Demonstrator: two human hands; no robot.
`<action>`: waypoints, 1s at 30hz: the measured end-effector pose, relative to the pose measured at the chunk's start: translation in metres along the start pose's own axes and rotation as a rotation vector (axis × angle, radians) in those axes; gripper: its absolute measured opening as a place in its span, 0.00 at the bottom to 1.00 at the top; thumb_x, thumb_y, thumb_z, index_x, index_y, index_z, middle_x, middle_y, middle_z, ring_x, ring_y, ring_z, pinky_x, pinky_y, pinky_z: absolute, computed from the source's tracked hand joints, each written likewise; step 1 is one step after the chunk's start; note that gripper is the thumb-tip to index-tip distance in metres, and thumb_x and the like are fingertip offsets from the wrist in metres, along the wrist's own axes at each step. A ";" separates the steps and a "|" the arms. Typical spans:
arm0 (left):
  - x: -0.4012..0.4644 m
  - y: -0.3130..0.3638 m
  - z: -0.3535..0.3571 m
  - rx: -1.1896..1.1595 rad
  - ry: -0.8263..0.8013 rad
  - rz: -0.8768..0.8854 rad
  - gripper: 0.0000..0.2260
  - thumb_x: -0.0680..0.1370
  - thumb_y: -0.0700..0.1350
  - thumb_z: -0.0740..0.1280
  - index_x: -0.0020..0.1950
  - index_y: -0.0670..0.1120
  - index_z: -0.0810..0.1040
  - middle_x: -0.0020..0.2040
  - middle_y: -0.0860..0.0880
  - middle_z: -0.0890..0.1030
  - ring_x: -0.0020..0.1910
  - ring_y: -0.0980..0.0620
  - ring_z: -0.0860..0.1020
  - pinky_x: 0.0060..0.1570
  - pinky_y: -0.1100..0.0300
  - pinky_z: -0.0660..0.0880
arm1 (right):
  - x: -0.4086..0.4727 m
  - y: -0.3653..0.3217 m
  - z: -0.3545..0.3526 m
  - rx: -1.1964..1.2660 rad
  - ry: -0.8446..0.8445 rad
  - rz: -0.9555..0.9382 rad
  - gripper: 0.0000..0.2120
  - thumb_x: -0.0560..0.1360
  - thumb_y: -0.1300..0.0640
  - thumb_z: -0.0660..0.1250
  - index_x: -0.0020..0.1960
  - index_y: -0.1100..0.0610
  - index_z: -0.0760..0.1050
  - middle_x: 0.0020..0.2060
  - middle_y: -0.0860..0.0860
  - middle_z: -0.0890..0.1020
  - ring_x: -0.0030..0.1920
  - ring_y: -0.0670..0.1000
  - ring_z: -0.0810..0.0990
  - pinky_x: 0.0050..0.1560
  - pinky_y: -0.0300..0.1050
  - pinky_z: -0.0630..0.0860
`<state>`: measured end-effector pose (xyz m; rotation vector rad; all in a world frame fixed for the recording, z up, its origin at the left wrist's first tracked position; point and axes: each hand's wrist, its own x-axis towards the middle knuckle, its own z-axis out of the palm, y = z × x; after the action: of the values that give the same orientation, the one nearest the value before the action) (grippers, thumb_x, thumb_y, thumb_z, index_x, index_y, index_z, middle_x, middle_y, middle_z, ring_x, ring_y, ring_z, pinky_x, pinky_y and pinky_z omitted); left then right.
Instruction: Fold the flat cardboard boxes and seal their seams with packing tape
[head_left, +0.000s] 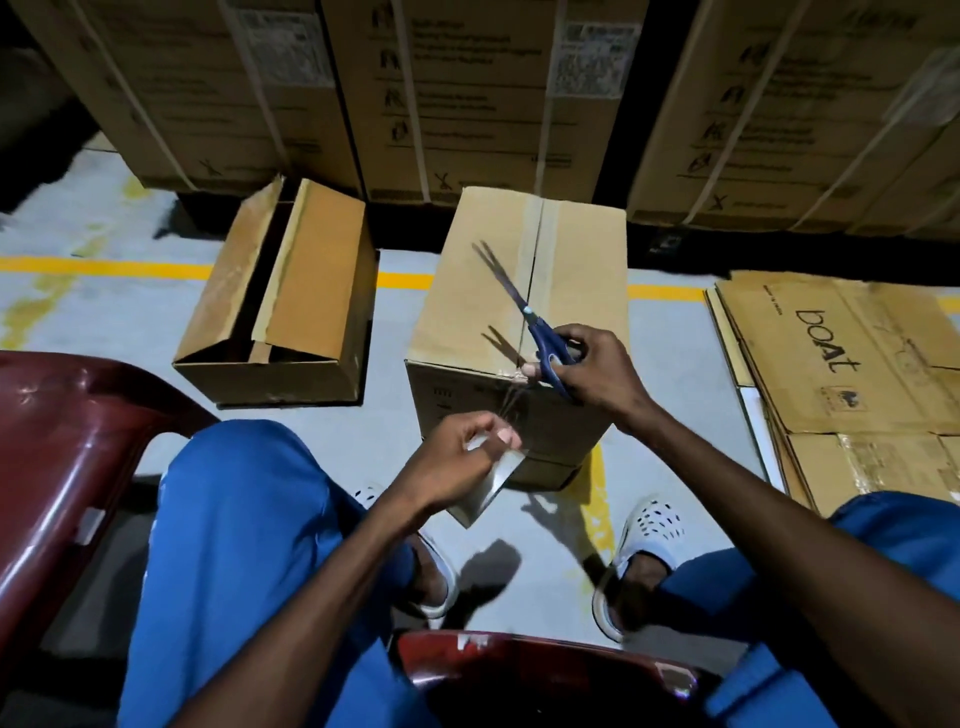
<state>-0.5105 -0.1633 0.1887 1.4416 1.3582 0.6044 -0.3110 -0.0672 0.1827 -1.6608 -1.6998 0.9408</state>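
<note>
A: Cardboard box (524, 291), folded up and closed, stands on the floor (400, 332) right in front of the seated person, between the knees. A strip of packing tape (537, 244) runs along its top seam.

B: And the hands?

A: Both are at its near top edge. The right hand (597, 364) grips blue-handled scissors (535, 327), fingers curled through the handles, blades parted and pointing away over the lid. The left hand (462, 452) sits lower, in front of the box's near face, pinching a loose end of clear tape (498, 467) that stretches up to the box edge beside the scissors.

B: So the hands are apart?

A: Near each other, not touching; each is clamped on its own thing.

B: Counts, biggest first?

A: Three big strapped cartons (467, 93) stacked along the back. One pile of flat cardboard (852, 364) on the right, the top sheet printed "boAt"; I cannot count its sheets. One open box (291, 291) lying to the left of the taped one, well apart from the hands. One red plastic chair (67, 457). One pair of scissors.

B: The room?

A: A dim storage space. The floor is pale grey with a yellow line (104, 267) painted across it, behind the two boxes. The person wears blue trousers (234, 545) and white perforated clogs (649, 525).
</note>
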 end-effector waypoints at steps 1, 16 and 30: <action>-0.002 0.001 0.000 0.000 -0.017 0.011 0.09 0.83 0.44 0.63 0.51 0.44 0.82 0.49 0.54 0.83 0.43 0.71 0.76 0.44 0.73 0.69 | -0.010 -0.005 -0.006 0.124 -0.050 0.079 0.16 0.70 0.59 0.78 0.57 0.57 0.82 0.46 0.53 0.84 0.42 0.51 0.81 0.38 0.43 0.72; 0.003 0.003 0.004 0.073 -0.043 0.035 0.07 0.83 0.45 0.64 0.47 0.49 0.80 0.45 0.52 0.82 0.44 0.61 0.77 0.45 0.63 0.69 | -0.093 -0.013 0.018 0.591 -0.020 0.422 0.24 0.58 0.64 0.85 0.50 0.59 0.80 0.41 0.56 0.87 0.39 0.53 0.86 0.42 0.49 0.81; 0.010 0.004 -0.016 -0.113 -0.075 -0.232 0.43 0.71 0.55 0.77 0.80 0.47 0.60 0.75 0.50 0.69 0.61 0.59 0.72 0.44 0.73 0.70 | -0.076 -0.025 0.016 0.767 0.107 0.558 0.19 0.60 0.73 0.80 0.46 0.62 0.78 0.39 0.63 0.85 0.37 0.60 0.84 0.46 0.61 0.84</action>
<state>-0.5203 -0.1483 0.1947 1.1841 1.3858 0.4639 -0.3343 -0.1438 0.1990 -1.5896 -0.6342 1.4849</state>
